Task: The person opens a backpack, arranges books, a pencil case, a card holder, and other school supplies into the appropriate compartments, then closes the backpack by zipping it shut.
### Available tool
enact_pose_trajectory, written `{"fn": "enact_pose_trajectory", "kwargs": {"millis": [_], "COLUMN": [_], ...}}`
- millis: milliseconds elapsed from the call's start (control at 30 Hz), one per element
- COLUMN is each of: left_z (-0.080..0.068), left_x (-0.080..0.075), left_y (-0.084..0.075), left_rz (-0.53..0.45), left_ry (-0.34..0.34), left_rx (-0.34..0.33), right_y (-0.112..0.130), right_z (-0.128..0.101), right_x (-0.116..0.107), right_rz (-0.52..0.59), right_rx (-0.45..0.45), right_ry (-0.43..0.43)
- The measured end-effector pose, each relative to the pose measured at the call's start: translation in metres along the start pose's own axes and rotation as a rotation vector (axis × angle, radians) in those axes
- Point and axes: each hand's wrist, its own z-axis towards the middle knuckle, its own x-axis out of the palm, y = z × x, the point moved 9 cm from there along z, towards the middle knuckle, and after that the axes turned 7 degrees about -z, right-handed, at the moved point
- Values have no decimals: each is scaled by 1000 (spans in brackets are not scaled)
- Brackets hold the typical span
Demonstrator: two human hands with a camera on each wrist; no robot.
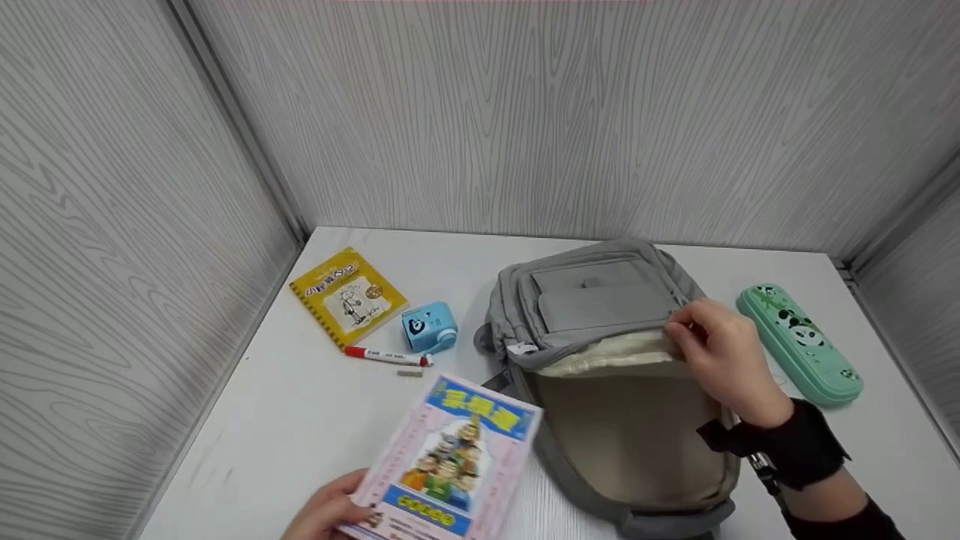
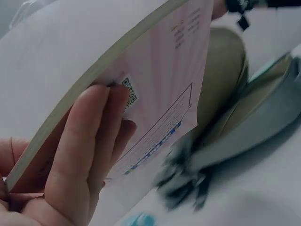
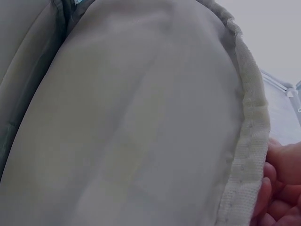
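Observation:
My left hand point(image 1: 330, 508) grips a pink book point(image 1: 450, 469) by its lower left corner, its cover with cartoon figures facing up; in the left wrist view the fingers point(image 2: 77, 141) lie across the back cover. The book is held beside a grey backpack point(image 1: 600, 296) that lies on the table with its main compartment unzipped. My right hand point(image 1: 724, 352) pinches the edge of the backpack's front flap and holds it raised, so the beige interior point(image 1: 637, 435) shows. Up close in the right wrist view are the pale lining point(image 3: 141, 113) and the flap's bound edge point(image 3: 251, 127), with fingers curled at it.
On the white table point(image 1: 247, 435), a yellow book point(image 1: 349, 296) lies at the back left. Close to it are a blue panda-print object point(image 1: 429, 328), a red-and-white marker point(image 1: 386, 357) and a small grey piece point(image 1: 410, 373). A green panda pencil case point(image 1: 801, 345) lies right of the backpack.

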Motion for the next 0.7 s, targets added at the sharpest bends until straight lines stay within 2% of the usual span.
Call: {"fn": "enact_pose_trajectory", "kwargs": {"millis": [67, 167, 233, 300, 467, 567, 700], "left_z": [24, 59, 84, 109, 171, 205, 246], "left_x": [28, 57, 70, 77, 88, 89, 86], "left_y": [16, 35, 45, 51, 55, 51, 36], "left_rz": [-35, -122, -172, -174, -161, -213, -312], "left_ry": [72, 111, 94, 46, -77, -156, -189], "left_rx": [-45, -91, -98, -66, 100, 217, 380], "right_y": [2, 4, 5, 7, 13, 18, 24], "right_z": [3, 5, 6, 6, 6, 7, 8], "right_x": [0, 1, 3, 4, 8, 10, 14], "right_rz": [-7, -14, -17, -13, 7, 15, 45], "right_rx": [-5, -5, -9, -17, -44, -49, -63], "right_ry": [-11, -13, -6, 1, 6, 1, -2]}}
